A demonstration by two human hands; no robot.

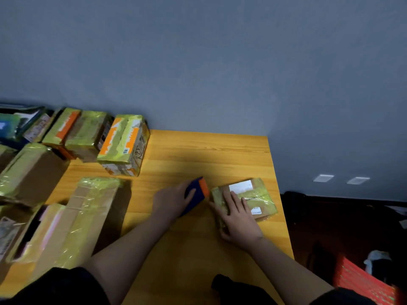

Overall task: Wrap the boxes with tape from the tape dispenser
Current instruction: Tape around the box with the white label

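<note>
A blue-grey wall [220, 62] rises behind a yellow wooden tabletop [209, 155], seen from above; two white wall plates [340, 179] sit low on the wall at the right, and a dark floor with a red crate [363, 282] lies beyond the tabletop's right edge.

Near the right edge of the tabletop lies a small flat box [257, 194], brown cardboard largely covered in glossy yellow-green tape, with a white label on its far face. The right hand [237, 219] rests on the near left part of this box: fingers straight and slightly spread over the top, thumb curled against the near left side.

Just left of the box, the left hand [174, 201] grips a tape dispenser [196, 194], dark blue with an orange front edge. The fingers wrap round its body, and the orange edge sits at, or just beside, the left end of the small box; contact cannot be judged, as the view is soft there.

The left portion of the tabletop carries other boxes. A tall box with orange print [123, 146], banded in yellow-green tape, stands toward the back. A row of taped boxes [72, 133] extends leftward from it along the wall. A long brown box [88, 219] with tape at its ends lies nearer the person, well apart from the small box. Both forearms are bare; dark sleeves [66, 287] show at the bottom edge.
</note>
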